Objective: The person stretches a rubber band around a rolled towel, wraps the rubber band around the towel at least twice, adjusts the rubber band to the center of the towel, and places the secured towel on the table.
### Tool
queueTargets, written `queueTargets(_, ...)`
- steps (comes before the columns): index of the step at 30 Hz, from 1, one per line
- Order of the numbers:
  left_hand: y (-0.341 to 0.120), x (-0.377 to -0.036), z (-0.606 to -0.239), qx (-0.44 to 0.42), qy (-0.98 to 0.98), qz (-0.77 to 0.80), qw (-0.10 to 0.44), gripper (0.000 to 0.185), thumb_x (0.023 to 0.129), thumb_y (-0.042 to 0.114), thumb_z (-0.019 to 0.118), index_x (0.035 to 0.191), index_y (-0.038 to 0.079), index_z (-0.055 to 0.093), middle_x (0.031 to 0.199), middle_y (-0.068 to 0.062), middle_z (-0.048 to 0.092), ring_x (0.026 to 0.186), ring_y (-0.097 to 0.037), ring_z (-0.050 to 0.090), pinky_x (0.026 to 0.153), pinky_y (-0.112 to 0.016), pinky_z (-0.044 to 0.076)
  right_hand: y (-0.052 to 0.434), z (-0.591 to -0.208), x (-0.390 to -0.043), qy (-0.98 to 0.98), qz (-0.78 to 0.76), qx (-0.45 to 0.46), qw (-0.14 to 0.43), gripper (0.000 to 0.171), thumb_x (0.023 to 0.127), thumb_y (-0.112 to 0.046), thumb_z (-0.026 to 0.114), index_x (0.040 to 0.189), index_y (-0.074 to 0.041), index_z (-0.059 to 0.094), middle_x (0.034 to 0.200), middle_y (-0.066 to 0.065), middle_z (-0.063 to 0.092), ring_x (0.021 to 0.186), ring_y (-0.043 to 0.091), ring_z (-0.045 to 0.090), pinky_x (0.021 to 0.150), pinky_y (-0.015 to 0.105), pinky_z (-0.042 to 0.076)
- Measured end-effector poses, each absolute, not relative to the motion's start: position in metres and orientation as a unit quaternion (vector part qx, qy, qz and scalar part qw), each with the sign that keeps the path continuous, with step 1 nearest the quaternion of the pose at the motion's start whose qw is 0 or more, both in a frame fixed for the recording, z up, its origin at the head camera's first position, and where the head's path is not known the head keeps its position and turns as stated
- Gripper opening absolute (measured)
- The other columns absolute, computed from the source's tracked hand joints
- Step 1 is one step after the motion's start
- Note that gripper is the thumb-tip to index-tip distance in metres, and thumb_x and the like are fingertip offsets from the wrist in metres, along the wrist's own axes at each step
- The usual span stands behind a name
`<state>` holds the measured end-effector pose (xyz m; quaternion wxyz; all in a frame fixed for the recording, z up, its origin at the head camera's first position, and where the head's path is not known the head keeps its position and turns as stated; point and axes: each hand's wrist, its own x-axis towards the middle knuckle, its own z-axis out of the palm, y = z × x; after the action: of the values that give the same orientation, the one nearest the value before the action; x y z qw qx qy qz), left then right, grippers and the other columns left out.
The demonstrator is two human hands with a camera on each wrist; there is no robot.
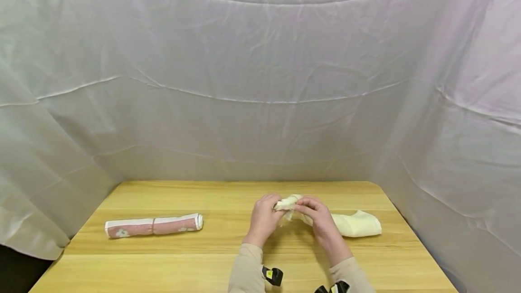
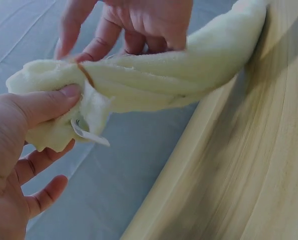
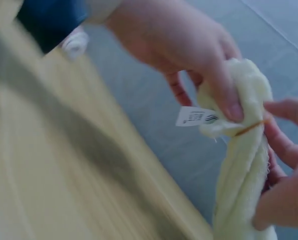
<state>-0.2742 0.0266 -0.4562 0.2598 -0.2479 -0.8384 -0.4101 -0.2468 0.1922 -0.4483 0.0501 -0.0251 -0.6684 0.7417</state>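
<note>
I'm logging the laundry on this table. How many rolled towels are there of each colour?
Cream rolled towel, gripped by both the left hand and the right hand: 1
Pink rolled towel: 1
Total: 2

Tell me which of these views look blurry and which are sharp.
Head view: sharp and evenly lit, soft shadows under the hands. Left wrist view: cream towel crisp, table slightly streaked. Right wrist view: table heavily motion-blurred, left hand soft.
</note>
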Motion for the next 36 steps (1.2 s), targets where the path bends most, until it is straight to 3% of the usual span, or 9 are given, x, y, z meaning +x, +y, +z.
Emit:
queueTargets(4, 0.028, -0.273, -0.455, -0.247, -0.836, -0.421, 0.251, 0.014, 0.076, 0.020, 0.080, 0.084, 0.013, 0.071, 0.092, 0.000, 0.074, 0.088, -0.016, 0.068, 0.082, -0.036, 0.054, 0.199, -0.447, -0.246, -0.613, 0.790, -0.010, -0.011, 0.021, 0.087, -0.003, 0.058, 0.073, -0.017, 0.063, 0.098, -0.006, 0.055, 0.113, 0.021, 0.035, 0.111, 0.049, 0.007)
queueTargets(7, 0.031, -0.272, -0.454, -0.261, -0.832, -0.424, 0.246, 0.013, 0.076, 0.018, 0.079, 0.083, 0.014, 0.069, 0.092, 0.002, 0.073, 0.090, -0.016, 0.066, 0.084, -0.035, 0.053, 0.200, -0.444, -0.247, -0.620, 0.784, -0.021, -0.004, 0.024, 0.083, -0.001, 0.054, 0.067, -0.018, 0.059, 0.091, -0.006, 0.053, 0.110, 0.020, 0.036, 0.109, 0.043, 0.016)
queueTargets(13, 0.041, -0.269, -0.452, -0.323, -0.790, -0.458, 0.248, 0.011, 0.079, 0.009, 0.076, 0.086, 0.012, 0.068, 0.102, 0.001, 0.072, 0.101, -0.016, 0.058, 0.090, -0.031, 0.051, 0.197, -0.434, -0.245, -0.647, 0.748, -0.105, 0.103, 0.025, 0.084, -0.002, 0.057, 0.065, -0.017, 0.058, 0.080, -0.009, 0.055, 0.091, 0.012, 0.048, 0.085, 0.025, 0.041)
queueTargets(20, 0.050, -0.262, -0.445, -0.395, -0.793, -0.383, 0.262, 0.014, 0.079, 0.008, 0.076, 0.089, 0.013, 0.068, 0.100, 0.002, 0.073, 0.101, -0.014, 0.063, 0.100, -0.032, 0.049, 0.200, -0.430, -0.242, -0.688, 0.677, -0.142, 0.220, 0.013, 0.086, -0.005, 0.064, 0.074, -0.009, 0.062, 0.069, -0.011, 0.055, 0.070, 0.006, 0.051, 0.062, 0.019, 0.045)
queueTargets(23, 0.052, -0.259, -0.440, -0.420, -0.800, -0.348, 0.249, 0.012, 0.081, 0.012, 0.074, 0.091, 0.016, 0.068, 0.101, 0.003, 0.074, 0.100, -0.013, 0.065, 0.095, -0.027, 0.050, 0.206, -0.432, -0.243, -0.722, 0.627, -0.152, 0.249, 0.010, 0.085, -0.008, 0.065, 0.078, -0.002, 0.062, 0.067, -0.009, 0.055, 0.065, 0.005, 0.050, 0.057, 0.020, 0.044)
queueTargets(30, 0.051, -0.259, -0.438, -0.396, -0.804, -0.387, 0.215, 0.010, 0.082, 0.009, 0.074, 0.088, 0.014, 0.068, 0.100, 0.001, 0.073, 0.099, -0.013, 0.066, 0.093, -0.025, 0.052, 0.226, -0.437, -0.246, -0.834, 0.478, -0.139, 0.239, 0.008, 0.080, -0.007, 0.065, 0.076, -0.004, 0.058, 0.075, 0.005, 0.060, 0.068, 0.011, 0.051, 0.062, 0.023, 0.043)
queueTargets(36, 0.046, -0.264, -0.445, -0.309, -0.798, -0.470, 0.217, 0.013, 0.081, 0.002, 0.073, 0.088, 0.011, 0.066, 0.096, -0.003, 0.072, 0.089, -0.016, 0.069, 0.079, -0.024, 0.056, 0.228, -0.434, -0.243, -0.899, 0.380, -0.043, 0.213, 0.014, 0.075, -0.005, 0.066, 0.086, -0.005, 0.057, 0.091, 0.012, 0.059, 0.081, 0.021, 0.055, 0.070, 0.029, 0.045)
